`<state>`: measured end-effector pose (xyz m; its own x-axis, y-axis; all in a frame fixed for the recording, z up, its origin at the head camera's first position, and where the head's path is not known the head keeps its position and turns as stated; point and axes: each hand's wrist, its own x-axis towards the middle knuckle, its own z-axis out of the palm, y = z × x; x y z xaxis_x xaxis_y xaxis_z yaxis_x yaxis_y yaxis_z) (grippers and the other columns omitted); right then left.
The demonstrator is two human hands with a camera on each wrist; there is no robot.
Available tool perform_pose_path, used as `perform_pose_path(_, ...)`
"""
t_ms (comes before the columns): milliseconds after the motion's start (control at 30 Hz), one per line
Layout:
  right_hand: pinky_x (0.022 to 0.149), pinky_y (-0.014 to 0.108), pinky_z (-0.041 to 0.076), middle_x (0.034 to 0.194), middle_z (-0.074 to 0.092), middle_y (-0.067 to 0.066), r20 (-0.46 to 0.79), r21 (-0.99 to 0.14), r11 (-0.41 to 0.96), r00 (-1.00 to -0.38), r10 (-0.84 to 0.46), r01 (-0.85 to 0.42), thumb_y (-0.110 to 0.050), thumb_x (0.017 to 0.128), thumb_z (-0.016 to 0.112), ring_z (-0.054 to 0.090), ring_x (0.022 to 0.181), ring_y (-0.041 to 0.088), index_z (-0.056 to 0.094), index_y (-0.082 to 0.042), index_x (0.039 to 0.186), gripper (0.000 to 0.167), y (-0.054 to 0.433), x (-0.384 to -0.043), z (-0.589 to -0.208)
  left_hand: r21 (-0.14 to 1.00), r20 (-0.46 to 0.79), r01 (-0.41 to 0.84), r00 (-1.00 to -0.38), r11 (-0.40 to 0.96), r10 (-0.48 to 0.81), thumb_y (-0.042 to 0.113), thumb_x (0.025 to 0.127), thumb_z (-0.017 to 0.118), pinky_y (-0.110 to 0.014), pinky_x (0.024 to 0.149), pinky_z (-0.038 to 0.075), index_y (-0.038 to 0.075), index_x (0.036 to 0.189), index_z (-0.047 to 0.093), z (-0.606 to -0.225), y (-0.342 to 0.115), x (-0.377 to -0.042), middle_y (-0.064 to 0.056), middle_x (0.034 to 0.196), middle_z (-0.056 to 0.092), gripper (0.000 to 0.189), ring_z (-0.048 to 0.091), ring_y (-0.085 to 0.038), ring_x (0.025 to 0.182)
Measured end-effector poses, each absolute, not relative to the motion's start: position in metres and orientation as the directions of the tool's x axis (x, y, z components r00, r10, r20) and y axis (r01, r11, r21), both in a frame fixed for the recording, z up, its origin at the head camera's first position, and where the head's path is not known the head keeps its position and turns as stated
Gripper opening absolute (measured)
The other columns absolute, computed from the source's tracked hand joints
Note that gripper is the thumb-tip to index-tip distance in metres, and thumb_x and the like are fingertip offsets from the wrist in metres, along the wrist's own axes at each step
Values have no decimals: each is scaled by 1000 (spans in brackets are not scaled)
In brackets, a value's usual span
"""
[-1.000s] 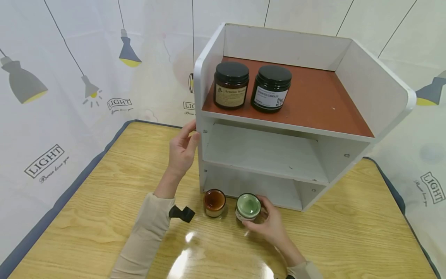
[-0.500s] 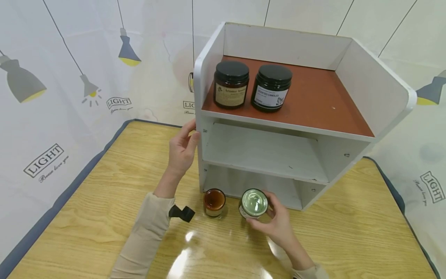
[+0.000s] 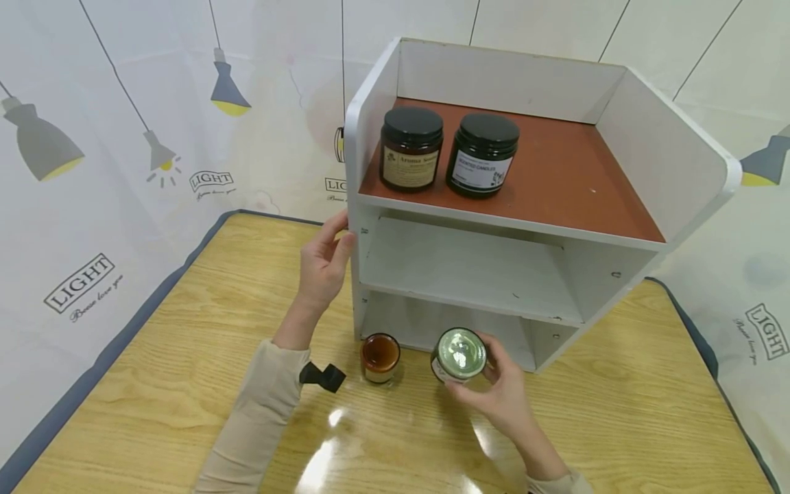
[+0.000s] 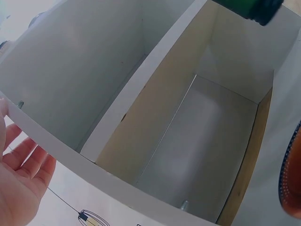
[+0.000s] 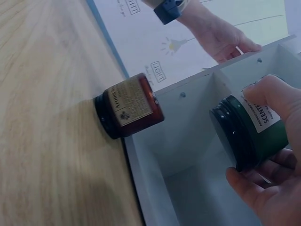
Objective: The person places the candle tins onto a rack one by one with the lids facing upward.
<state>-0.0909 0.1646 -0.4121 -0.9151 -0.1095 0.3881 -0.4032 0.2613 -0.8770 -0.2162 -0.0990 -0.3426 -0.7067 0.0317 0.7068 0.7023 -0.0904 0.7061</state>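
My right hand (image 3: 503, 391) grips a dark green candle jar (image 3: 461, 355), held off the table with its glass base facing up. In the right wrist view its black lid (image 5: 235, 136) points toward the table side. An amber candle jar (image 3: 380, 358) stands lid down on the table, before the shelf's left front corner. My left hand (image 3: 324, 267) rests against the outer left side of the white shelf unit (image 3: 465, 216), fingertips touching the panel. The left wrist view shows the loosely bent fingers (image 4: 28, 162) beside that panel.
On the shelf's red-brown top stand a brown lidded jar (image 3: 411, 149) and a dark green lidded jar (image 3: 482, 155). Two open compartments lie below, the lower one (image 3: 444, 322) behind the held jar. A printed curtain (image 3: 154, 240) borders the wooden table (image 3: 185, 363).
My right hand has lifted the green jar from the table and moved it slightly right, its base now tilted more upward. The left hand and the amber jar have stayed put.
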Motion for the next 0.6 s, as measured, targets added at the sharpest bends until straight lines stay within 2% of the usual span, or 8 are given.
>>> perform_pose_path(167,89,21,45,115,56,22,413,-865,265,-905,-103,-425,13,56,81,53,106,5,48,13,119,71,167,-91,-407,713,700,695,-713,-93,36,17,96,52,-27,86,47,-13,127,48,-342,-99,-216,6,118,58,42,52,-15,107)
perform_pose_path(267,89,21,46,115,55,22,423,-862,261,-901,-100,-434,14,56,81,53,106,5,48,13,119,71,168,-91,-403,712,701,696,-713,-92,36,22,96,52,-27,86,47,-13,126,48,-342,-99,-216,4,118,58,46,52,-15,107)
perform_pose_path(367,88,21,46,115,55,20,426,-864,251,-900,-96,-436,16,56,80,54,106,6,47,13,120,71,169,-90,-399,708,705,701,-709,-87,31,32,95,53,-26,86,48,-13,125,49,-343,-99,-217,-7,119,59,54,52,-14,106)
perform_pose_path(500,88,21,46,115,55,10,437,-862,246,-896,-83,-444,18,55,79,54,104,7,48,13,120,72,170,-89,-394,701,713,709,-701,-83,28,39,93,53,-26,85,48,-14,124,49,-342,-99,-217,-26,118,55,61,52,-13,105)
perform_pose_path(600,87,21,47,114,56,1,461,-853,235,-884,-76,-465,20,54,78,55,103,8,48,13,120,72,171,-88,-390,696,717,713,-697,-84,28,40,93,53,-25,85,48,-14,124,49,-341,-98,-217,-31,117,53,63,52,-13,105)
